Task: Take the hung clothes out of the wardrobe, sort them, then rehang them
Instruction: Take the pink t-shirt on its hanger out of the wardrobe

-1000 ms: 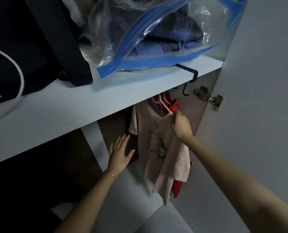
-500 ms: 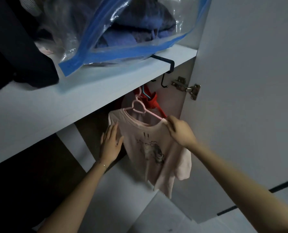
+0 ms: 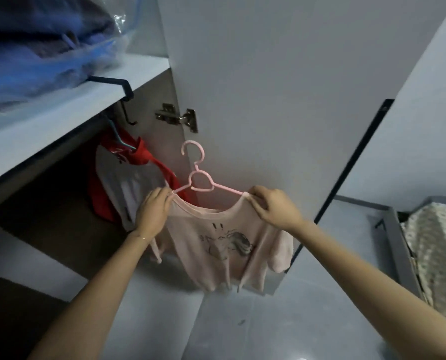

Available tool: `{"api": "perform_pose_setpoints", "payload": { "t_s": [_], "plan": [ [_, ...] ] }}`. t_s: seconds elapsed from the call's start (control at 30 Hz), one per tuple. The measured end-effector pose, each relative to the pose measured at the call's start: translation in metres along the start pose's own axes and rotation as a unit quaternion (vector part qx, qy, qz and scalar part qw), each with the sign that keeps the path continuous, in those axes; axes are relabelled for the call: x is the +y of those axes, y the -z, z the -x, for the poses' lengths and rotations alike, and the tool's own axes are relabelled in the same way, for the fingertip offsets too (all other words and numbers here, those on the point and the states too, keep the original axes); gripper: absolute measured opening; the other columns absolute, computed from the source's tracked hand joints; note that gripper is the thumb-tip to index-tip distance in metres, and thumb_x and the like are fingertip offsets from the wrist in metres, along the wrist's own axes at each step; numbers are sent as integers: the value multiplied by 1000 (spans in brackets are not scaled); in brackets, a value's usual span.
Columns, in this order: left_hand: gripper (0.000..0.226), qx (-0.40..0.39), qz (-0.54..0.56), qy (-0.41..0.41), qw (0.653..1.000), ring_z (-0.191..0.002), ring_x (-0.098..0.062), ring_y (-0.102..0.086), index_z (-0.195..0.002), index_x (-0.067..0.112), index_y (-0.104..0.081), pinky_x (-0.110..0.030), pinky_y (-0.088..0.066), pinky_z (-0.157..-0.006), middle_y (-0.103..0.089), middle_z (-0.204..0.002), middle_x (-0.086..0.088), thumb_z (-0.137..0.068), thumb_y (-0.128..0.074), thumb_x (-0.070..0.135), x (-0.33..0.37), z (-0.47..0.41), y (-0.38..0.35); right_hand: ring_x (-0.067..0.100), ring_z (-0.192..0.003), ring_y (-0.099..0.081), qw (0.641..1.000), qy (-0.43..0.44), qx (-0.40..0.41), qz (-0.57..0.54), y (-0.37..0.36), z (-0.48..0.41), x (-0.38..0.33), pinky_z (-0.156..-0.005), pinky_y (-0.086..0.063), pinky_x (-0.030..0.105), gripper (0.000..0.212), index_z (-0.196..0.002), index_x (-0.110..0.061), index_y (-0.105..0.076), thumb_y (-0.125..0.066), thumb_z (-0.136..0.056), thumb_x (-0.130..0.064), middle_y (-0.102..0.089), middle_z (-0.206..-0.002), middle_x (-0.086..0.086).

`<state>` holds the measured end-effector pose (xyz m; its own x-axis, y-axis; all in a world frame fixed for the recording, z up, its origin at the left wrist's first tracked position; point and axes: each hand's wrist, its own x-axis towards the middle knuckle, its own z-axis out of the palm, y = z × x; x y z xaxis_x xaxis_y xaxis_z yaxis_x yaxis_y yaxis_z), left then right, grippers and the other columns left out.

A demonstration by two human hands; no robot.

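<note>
Pale pink T-shirt point(image 3: 216, 245), sketch print on front, on pink hanger point(image 3: 199, 178); shoulders pinched by left fingers point(image 3: 162, 197) and right fingers point(image 3: 255, 197), hook upright above them. Red-and-grey garment point(image 3: 128, 188) on teal hanger point(image 3: 120, 140), hung behind left fingers.

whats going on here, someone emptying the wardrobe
A person holds a pink t-shirt on its pink hanger in front of the open wardrobe door, left hand and right hand each gripping a shoulder. The hanger's hook is free of any rail. A red garment hangs inside under the shelf.
</note>
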<state>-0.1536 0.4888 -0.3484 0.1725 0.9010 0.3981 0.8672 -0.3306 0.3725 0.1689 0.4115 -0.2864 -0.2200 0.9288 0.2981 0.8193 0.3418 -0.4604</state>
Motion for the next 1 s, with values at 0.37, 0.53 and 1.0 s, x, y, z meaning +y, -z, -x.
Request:
{"api": "perform_pose_setpoints", "payload": {
  "t_s": [0.37,0.53,1.0],
  "plan": [
    [44,-5,-27,-165,986,-77,-28,-64,-93,17,-66,-38,-52,-59,-66,-83,-1,-104,-33,44,181,49,-87,31,-68,-53,982,-157,-50,94,83,168,97,-56,-34,36,29,-108,-14,-58,-47,-101,-40,-60,-73,9],
    [32,-16,47,-207,977,-75,-29,-67,-90,15,-68,-34,-51,-59,-70,-85,-1,-97,-45,35,287,84,-121,33,-69,-57,964,-222,-7,143,146,262,132,-55,-30,35,31,-107,-13,-60,-50,-100,-41,-58,-68,6],
    [40,-145,195,-379,893,-74,-28,-67,-93,20,-69,-35,-49,-55,-70,-89,2,-97,-40,47,567,140,-214,34,-77,-64,856,-447,137,219,264,513,177,-56,-30,34,31,-101,-15,-62,-51,-98,-44,-69,-81,8]
  ]
}}
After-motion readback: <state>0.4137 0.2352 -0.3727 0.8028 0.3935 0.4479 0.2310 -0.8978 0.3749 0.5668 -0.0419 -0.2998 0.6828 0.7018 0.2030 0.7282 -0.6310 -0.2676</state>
